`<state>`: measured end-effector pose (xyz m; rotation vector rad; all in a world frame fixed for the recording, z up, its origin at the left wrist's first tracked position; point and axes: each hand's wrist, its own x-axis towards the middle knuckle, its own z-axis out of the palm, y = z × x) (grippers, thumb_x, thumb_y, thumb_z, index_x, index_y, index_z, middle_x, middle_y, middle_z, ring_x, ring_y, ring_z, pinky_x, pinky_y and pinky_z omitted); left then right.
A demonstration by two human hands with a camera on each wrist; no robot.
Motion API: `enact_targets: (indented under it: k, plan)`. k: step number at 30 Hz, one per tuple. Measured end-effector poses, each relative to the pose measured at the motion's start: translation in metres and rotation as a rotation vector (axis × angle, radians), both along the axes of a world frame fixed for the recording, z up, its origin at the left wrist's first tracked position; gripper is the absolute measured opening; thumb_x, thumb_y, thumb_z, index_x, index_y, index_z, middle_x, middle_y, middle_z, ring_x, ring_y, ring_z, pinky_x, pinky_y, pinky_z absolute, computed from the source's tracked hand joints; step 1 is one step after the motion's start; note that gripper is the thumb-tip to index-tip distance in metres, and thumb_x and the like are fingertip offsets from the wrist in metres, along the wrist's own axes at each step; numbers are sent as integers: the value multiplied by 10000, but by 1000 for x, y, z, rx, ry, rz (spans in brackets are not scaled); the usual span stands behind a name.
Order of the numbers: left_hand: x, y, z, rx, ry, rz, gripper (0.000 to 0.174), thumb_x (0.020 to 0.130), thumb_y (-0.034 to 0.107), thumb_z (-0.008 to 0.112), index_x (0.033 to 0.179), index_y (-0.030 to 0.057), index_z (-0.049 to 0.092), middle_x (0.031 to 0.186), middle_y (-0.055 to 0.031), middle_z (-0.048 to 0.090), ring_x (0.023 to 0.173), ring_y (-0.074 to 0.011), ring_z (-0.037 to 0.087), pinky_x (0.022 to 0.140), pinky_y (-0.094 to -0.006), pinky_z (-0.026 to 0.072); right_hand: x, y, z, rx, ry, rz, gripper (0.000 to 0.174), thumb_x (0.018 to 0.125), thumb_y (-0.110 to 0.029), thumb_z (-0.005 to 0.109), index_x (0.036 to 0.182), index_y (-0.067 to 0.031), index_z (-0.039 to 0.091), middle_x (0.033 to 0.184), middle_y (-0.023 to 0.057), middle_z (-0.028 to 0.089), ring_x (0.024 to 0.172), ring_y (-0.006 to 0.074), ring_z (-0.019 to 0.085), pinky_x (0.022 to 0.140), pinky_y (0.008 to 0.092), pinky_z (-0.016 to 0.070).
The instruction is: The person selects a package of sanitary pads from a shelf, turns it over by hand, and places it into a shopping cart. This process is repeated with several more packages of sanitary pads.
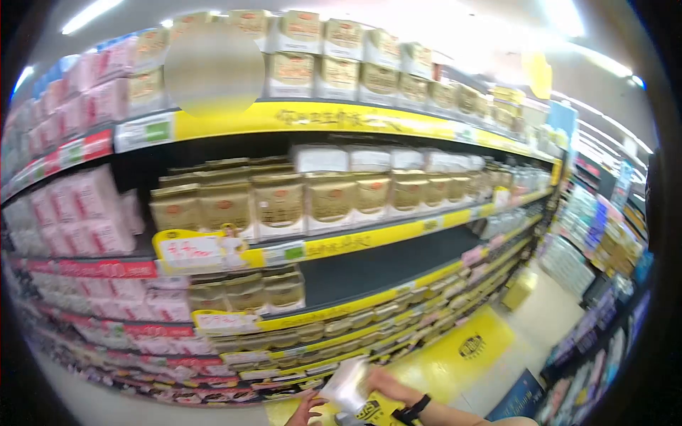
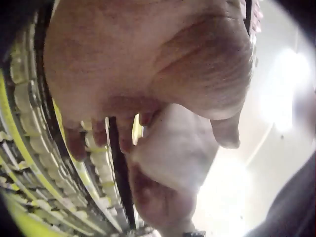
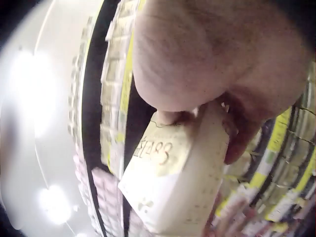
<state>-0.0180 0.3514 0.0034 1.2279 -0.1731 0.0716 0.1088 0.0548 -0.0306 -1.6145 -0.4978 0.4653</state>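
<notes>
My right hand (image 1: 391, 387) grips a white packet (image 1: 346, 384) low in the head view, at its right end. The right wrist view shows the packet (image 3: 182, 173) tilted, with printed characters on a pale yellow panel, and the thumb and fingers of my right hand (image 3: 217, 59) around its upper end. My left hand (image 1: 306, 410) is just left of the packet, fingers spread. In the left wrist view my left hand (image 2: 148, 64) has its fingers and thumb apart, with the packet (image 2: 173, 148) beyond them; whether they touch it I cannot tell.
Long store shelves with yellow price strips (image 1: 284, 121) carry gold and white packets (image 1: 330, 199); pink packets (image 1: 89, 209) stand at the left. A dark shelf section (image 1: 376, 273) lies in the middle. An aisle floor with a yellow mat (image 1: 455, 355) runs at the right, beside another display (image 1: 604, 355).
</notes>
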Motion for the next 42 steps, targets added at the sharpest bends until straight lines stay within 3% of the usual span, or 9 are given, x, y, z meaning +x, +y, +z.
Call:
enact_targets:
  k: [3,6,9,13,24,28,31,32,42]
  plan:
    - [13,-7,-41,103,67,-257,575,970,314,727,1438,72,496,1322,-101,616,1185,-238,612,970,-383,504,-67,48,19,-311,-266,1,525,1118,-330,449,1512,10,384,1379,219,540,1233,301,568,1068,413,455]
    - [23,-17,-79,220,117,-465,743,943,303,766,1551,78,404,1463,-119,559,1312,-260,567,1053,-416,484,-64,58,60,-299,-376,-172,563,1089,-258,522,1548,8,332,1518,214,429,1386,333,464,1125,399,412]
    - [19,-34,-20,40,200,-380,726,922,199,784,1533,61,418,1440,-118,565,1312,-272,552,1078,-440,461,-65,52,80,-179,-25,-67,813,1009,-325,667,1599,2,213,1581,227,349,1464,346,381,1188,404,345]
    - [11,-27,-28,340,40,-431,813,876,149,812,1544,35,363,1475,-142,525,1349,-316,510,1112,-421,418,-60,50,96,-282,-291,105,1316,748,-466,898,1626,7,39,1641,275,237,1525,354,295,1240,452,258]
    - [-14,27,41,548,-99,-25,1237,656,347,988,1615,65,260,1474,-192,502,1360,-328,505,1106,-434,431,-63,109,85,-289,-485,414,1310,677,-510,927,1627,-59,148,1610,286,271,1472,483,299,1206,511,292]
    - [-29,31,41,226,-187,218,1440,616,258,1018,1643,67,28,1510,-207,432,1376,-327,480,1111,-420,445,-48,139,60,-77,-273,417,1324,690,-333,959,1625,-5,82,1616,238,274,1498,310,338,1217,424,315]
    - [-45,31,69,200,-104,393,1096,658,293,973,1519,32,347,1378,-169,523,1284,-290,541,1111,-477,423,-49,151,83,-43,-191,429,1336,692,-280,970,1628,-16,53,1584,156,365,1470,257,372,1205,393,331]
    - [-46,38,51,304,6,351,1306,557,258,1034,1578,20,255,1507,-207,453,1395,-319,482,1169,-482,384,-43,153,76,-59,-194,472,1351,693,-275,971,1629,-20,30,1583,148,370,1472,250,368,1206,389,328]
    - [-52,49,48,395,-105,348,1119,629,221,966,1529,9,336,1456,-195,465,1367,-323,492,1142,-444,421,-41,158,79,-132,-201,528,1274,678,-279,967,1624,-44,147,1634,194,322,1543,339,291,1260,440,252]
